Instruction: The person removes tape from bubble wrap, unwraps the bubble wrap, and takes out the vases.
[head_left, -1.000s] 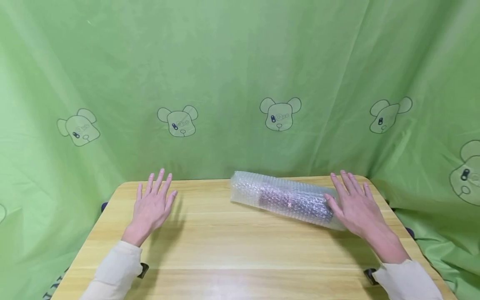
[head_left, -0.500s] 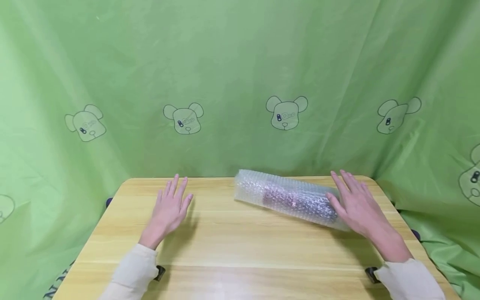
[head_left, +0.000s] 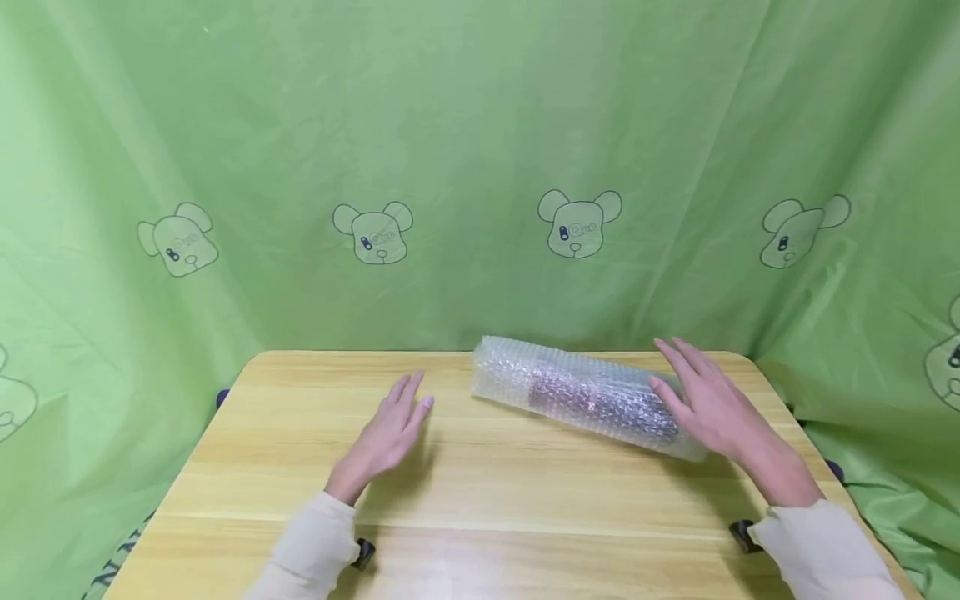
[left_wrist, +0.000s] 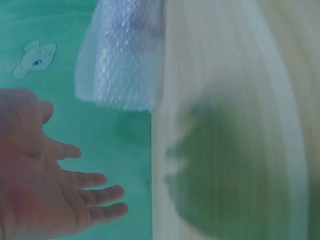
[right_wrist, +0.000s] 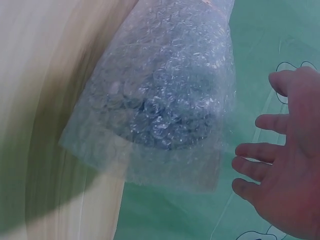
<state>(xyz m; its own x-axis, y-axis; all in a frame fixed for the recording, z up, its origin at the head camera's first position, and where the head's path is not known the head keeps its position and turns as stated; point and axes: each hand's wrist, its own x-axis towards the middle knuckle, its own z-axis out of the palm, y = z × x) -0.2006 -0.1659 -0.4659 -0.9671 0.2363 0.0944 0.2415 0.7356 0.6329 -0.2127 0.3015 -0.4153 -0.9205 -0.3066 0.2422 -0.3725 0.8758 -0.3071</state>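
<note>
A long bubble-wrapped roll (head_left: 577, 396) lies slantwise on the wooden table (head_left: 480, 492), toward the back right. Something dark and cylindrical with a pinkish band shows through the wrap; what it is stays blurred. My right hand (head_left: 712, 408) hovers at the roll's right end with fingers extended, overlapping it in the head view. In the right wrist view the bubble wrap (right_wrist: 160, 100) extends past the dark end inside, and the hand stands apart from it. My left hand (head_left: 386, 433) is above the table, left of the roll, fingers straight and holding nothing.
A green curtain (head_left: 465, 108) printed with bear faces hangs right behind the table's back edge and along both sides. Dark bands with a small black piece (head_left: 365, 554) sit at the wrists.
My left hand has moved right toward the roll and turned palm inward. The right hand has tilted slightly over the roll's end. The roll stays where it lay; the head view shifts a little.
</note>
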